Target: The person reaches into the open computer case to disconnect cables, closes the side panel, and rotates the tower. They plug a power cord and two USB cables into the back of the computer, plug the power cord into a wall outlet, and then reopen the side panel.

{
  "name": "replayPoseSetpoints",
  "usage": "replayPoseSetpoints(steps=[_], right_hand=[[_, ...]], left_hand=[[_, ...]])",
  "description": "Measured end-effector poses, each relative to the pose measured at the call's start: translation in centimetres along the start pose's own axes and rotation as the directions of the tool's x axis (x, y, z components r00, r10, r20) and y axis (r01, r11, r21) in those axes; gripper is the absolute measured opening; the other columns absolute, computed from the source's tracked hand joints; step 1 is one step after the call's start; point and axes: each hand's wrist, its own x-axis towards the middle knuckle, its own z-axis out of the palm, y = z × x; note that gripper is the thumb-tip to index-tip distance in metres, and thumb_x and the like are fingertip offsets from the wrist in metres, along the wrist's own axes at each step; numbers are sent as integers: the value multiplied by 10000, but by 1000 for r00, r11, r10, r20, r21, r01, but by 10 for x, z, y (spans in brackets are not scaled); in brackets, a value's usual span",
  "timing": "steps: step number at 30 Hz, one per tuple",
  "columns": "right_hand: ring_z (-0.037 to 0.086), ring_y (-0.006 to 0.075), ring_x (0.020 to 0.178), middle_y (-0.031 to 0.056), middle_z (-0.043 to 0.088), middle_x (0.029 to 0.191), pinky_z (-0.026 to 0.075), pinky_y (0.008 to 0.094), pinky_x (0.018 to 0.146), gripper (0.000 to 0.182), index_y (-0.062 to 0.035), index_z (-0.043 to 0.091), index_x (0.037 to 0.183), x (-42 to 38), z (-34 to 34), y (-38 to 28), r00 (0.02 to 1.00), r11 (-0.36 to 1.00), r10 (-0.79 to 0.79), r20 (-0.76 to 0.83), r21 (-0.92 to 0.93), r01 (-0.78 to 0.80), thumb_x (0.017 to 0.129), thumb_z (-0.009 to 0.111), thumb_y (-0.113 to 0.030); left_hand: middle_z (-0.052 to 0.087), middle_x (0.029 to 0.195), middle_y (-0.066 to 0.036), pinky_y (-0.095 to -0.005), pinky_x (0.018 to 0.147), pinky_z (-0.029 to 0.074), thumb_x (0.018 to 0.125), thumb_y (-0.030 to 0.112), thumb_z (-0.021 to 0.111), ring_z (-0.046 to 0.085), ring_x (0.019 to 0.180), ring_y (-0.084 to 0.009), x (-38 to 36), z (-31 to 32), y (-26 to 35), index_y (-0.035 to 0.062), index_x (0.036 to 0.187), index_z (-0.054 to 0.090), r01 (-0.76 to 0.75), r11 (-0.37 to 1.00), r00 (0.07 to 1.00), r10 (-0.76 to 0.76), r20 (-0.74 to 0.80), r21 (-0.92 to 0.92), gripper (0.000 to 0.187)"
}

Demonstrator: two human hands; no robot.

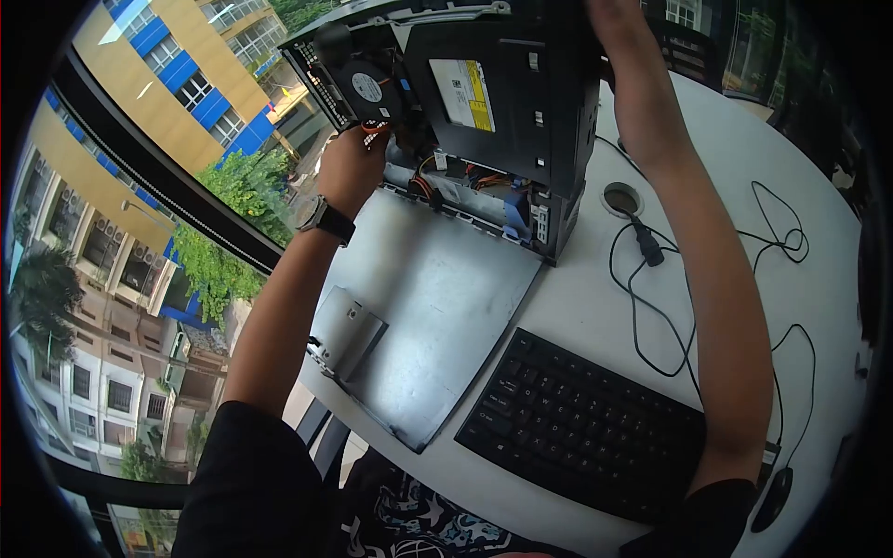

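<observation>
A black desktop computer case stands opened, its insides facing me. Inside are a round fan, an optical drive with a white and yellow label, and bundled coloured cables. My left hand, with a dark watch on its wrist, reaches in at the lower left of the fan. Its fingers are closed round a small orange piece, too hidden to name. My right hand lies against the right side of the case; its fingertips run out of the top of the view.
The removed metal side panel lies flat before the case. Beside it sit a black keyboard, a loose power cable and a mouse on the white table. A window borders the left.
</observation>
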Motion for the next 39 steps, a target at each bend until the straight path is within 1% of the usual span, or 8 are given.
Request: replayPoseSetpoints(steps=[2,11,21,23,30,33,36,39], right_hand=[[471,92,1110,32,534,1137,319,228,1019,533,-37,445,1409,6,-9,25,999,999,-48,-23,-1,48,1098,447,-470],[462,124,1120,31,515,1152,319,255,1022,622,-43,442,1422,4,-2,1,999,989,31,-41,-141,-36,1073,436,-558],[475,130,1182,60,530,1237,322,265,1047,649,-59,424,1444,1,-6,2,999,998,22,47,-52,-20,1058,453,-580],[510,197,1312,87,522,1426,331,349,1147,648,-168,483,1473,2,-8,23,998,954,-60,-31,-296,48,1041,360,-635],[541,154,1246,63,571,1358,358,303,1110,663,-165,501,1436,4,-12,32,985,930,-158,-64,-346,126,1039,339,-670],[672,150,1087,76,707,1155,496,314,949,608,-63,585,1326,17,-34,47,990,978,138,-5,159,-136,1077,358,-570],[688,162,1044,83,715,1146,514,347,942,601,-56,580,1346,23,-24,64,863,848,495,-97,273,-455,1078,373,-552],[668,180,1106,82,695,1209,496,363,997,623,-45,562,1385,12,-49,139,732,725,679,50,-198,-659,1075,383,-555]], left_hand=[[715,720,-168,-442,696,553,952,359,654,730,686,-308,0,-3,17,42,1072,741,213,968,974,-199,106,-134,350],[756,1011,-191,-454,841,571,826,385,767,719,981,-386,12,35,9,88,1069,758,384,901,919,-394,-7,-200,384],[751,934,-215,-473,815,576,808,276,750,723,920,-406,10,42,21,34,958,761,379,917,895,-397,-205,-121,285],[748,937,-221,-477,815,575,806,266,753,722,921,-409,12,44,23,25,957,753,389,912,889,-409,-204,-132,284],[738,950,-235,-485,815,574,813,227,754,717,924,-419,20,51,22,4,955,714,373,911,897,-403,-184,-178,267],[741,953,-228,-488,812,574,818,222,751,715,926,-418,19,52,14,15,965,726,322,933,924,-347,-162,-163,255],[745,950,-212,-484,804,573,825,216,743,715,920,-410,16,46,20,40,974,743,352,922,922,-371,-110,-160,231],[750,938,-194,-475,787,573,832,203,728,720,904,-398,13,40,26,57,975,755,340,930,926,-357,-120,-143,206]])
